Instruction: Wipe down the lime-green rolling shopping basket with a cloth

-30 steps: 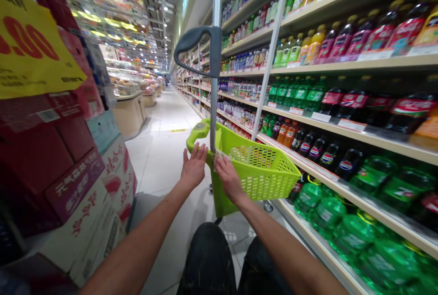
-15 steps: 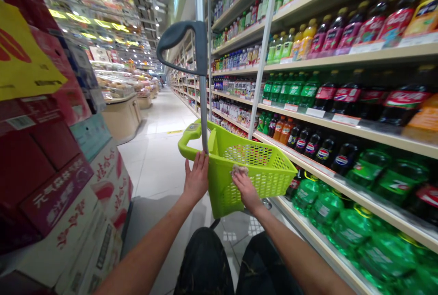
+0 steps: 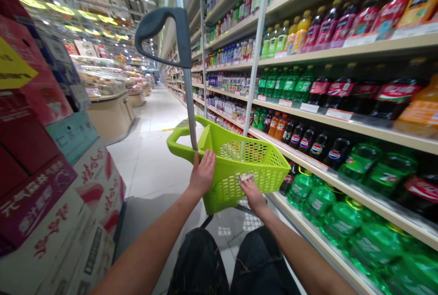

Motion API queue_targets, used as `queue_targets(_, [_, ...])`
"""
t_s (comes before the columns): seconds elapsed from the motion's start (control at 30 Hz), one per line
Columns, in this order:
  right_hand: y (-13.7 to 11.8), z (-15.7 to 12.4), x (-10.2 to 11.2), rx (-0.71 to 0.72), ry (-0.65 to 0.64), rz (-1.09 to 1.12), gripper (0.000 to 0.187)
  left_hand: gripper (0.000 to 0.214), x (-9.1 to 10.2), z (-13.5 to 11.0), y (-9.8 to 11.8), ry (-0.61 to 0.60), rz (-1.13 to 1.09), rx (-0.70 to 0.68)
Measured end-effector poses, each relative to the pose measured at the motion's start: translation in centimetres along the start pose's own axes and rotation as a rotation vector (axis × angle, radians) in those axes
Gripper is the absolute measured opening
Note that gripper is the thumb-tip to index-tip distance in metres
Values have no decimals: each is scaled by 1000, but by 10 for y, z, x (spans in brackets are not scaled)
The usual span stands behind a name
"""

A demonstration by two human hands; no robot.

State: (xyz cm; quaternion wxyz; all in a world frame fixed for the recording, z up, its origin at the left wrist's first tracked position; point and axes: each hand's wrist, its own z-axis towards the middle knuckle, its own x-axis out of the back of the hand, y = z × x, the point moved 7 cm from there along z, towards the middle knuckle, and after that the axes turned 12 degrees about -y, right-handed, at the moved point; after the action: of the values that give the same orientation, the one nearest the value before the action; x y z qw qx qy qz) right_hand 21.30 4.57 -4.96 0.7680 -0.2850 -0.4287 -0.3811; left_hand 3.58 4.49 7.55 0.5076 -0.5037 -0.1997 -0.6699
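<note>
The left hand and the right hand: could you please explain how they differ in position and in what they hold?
The left hand rests near the upper edge of the green basket, close to the metal pole; the right hand is lower, at the basket's holed side. The right hand has a pale cloth at its fingers, while no cloth shows at the left hand. Both hands are bare and at the same basket.

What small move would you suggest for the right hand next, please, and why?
I would probably slide the right hand slightly rightward along the perforated side of the lime-green plastic basket: it holds a small, pale, crumpled cloth there, more of the lattice lies uncovered to the right, and the left hand lies against the basket, perhaps steadying it.
</note>
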Motion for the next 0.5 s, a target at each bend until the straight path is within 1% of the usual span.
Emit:
queue_targets(0.03, [0, -7, -9, 18, -53, -8, 54, 52, -1, -1, -1, 7, 4, 5])
queue_targets(0.07, [-1, -11, -12, 24, -79, -14, 54, 53, -2, -1, -1, 14, 7, 12])
queue_targets(0.1, [0, -12, -9, 15, -73, -18, 56, 53, -3, -2, -1, 18, 9, 17])
queue_targets(0.13, [1, -9, 0, -7, -38, -21, 58, 53, -4, -1, 1, 17, 8, 17])
queue_targets(0.2, [7, 1, 24, -57, 71, -20, 62, 53, -7, 0, 5, -4, -2, 15])
queue_targets(0.23, [11, 4, 33, -76, 118, -20, 63, 53, -9, 1, 8, -20, -10, 14])
queue_targets(0.27, [15, 5, 38, -91, 149, -22, 63, 53, -11, 2, 11, -34, -18, 16])
queue_targets(0.3, [20, 2, 37, -99, 160, -26, 62, 53, -13, 3, 13, -46, -26, 23])
queue_targets(0.33, [24, -3, 31, -102, 150, -31, 61, 54, -14, 4, 14, -53, -33, 32])
queue_targets(0.43, [32, -31, -1, -74, 25, -35, 59, 55, -17, 4, 17, -61, -41, 38])
queue_targets(0.47, [33, -38, -7, -68, -14, -32, 60, 55, -17, 3, 17, -61, -41, 36])
queue_targets(0.5, [35, -43, -9, -72, -37, -29, 62, 55, -18, 3, 18, -61, -40, 36])
